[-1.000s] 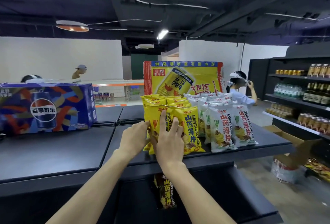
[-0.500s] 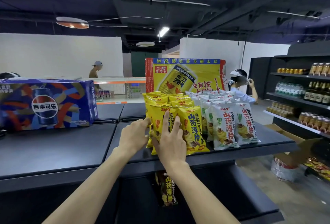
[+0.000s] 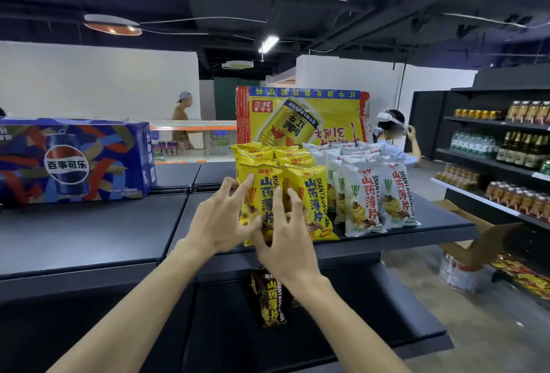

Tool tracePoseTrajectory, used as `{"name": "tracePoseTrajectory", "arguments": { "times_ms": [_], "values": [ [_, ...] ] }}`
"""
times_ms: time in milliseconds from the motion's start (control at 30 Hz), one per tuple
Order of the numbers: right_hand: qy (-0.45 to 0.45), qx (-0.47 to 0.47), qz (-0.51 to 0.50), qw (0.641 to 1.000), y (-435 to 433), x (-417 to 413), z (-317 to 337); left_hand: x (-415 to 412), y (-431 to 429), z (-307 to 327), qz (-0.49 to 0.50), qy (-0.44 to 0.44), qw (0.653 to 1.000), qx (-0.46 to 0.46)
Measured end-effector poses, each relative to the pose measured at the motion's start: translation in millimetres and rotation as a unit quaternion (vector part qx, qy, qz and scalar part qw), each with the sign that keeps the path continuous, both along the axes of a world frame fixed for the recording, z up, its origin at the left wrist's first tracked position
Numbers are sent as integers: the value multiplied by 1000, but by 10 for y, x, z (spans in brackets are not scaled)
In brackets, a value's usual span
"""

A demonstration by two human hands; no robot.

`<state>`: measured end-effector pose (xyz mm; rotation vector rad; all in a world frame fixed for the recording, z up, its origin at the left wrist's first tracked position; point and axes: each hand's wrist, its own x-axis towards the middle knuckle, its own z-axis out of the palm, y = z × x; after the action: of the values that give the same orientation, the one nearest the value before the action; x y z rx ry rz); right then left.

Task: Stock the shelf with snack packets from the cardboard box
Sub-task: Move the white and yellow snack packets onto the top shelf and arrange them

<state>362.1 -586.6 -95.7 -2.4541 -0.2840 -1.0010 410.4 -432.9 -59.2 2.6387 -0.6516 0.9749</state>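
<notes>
Since both hands are already up on the snack rows, I'd call this the straightening-up bit of a placement, not a fresh fetch. The left grip (image 3: 220,223) has its fingers spread apart, tips resting on the left edge and face of the front yellow packets (image 3: 311,197). The right grip (image 3: 285,241) is just beside it, fingers also splayed and a bit clawed against the same front row. Neither one is wrapped round a packet as far as I can see, it's more like patting them upright.

The yellow ones stand in a file running straight back from the grips, with white packets (image 3: 364,203) lined up just right of the right grip, all on the top shelf (image 3: 440,223). A yellow drinks carton (image 3: 303,119) stands on edge beyond them, and a blue cola case (image 3: 74,158) sits well off to the left of the left grip. One dark packet (image 3: 268,298) lies on the lower shelf straight below the right grip. The cardboard box (image 3: 482,241) is on the floor, low and well off to the right of the right grip, flaps open. I can't tell how much is left in it.

My guess for next: ease the fingers off so the front packet doesn't flop over the edge, then swing right and down to the box for more. Those bags look puffy and slippery, so easy does it.
</notes>
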Motion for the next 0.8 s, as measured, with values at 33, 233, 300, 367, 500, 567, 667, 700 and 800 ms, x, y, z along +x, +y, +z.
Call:
{"name": "tracePoseTrajectory", "arguments": {
  "times_ms": [33, 233, 300, 367, 500, 567, 667, 700, 800],
  "values": [
    [-19, -2, -4, 1000, -100, -39, -24, 3, -6, -27, 13, 7, 1000, 13],
    [7, -67, -110, 992, -735, -13, -90, -20, -87, -77, 46, 24, 998, 33],
    [47, -55, -70, 995, -820, 11, -40, -46, -133, -84, 35, 8, 999, 25],
    [69, -31, -21, 997, -853, 36, 29, -78, -192, -107, 24, -11, 999, 18],
    [87, -52, -7, 995, -896, 116, 97, -172, -318, -211, 2, -16, 999, 33],
    [107, -51, -16, 993, -934, 150, 105, -215, -345, -256, 8, 3, 999, 45],
    [121, -54, -24, 991, -961, 220, 95, -233, -358, -285, 35, 23, 998, 39],
    [118, -52, -22, 991, -957, 249, 89, -220, -372, -290, 46, 11, 998, 32],
    [89, -41, -11, 995, -907, 342, 62, -137, -441, -315, 67, -15, 998, -12]
  ]
}}
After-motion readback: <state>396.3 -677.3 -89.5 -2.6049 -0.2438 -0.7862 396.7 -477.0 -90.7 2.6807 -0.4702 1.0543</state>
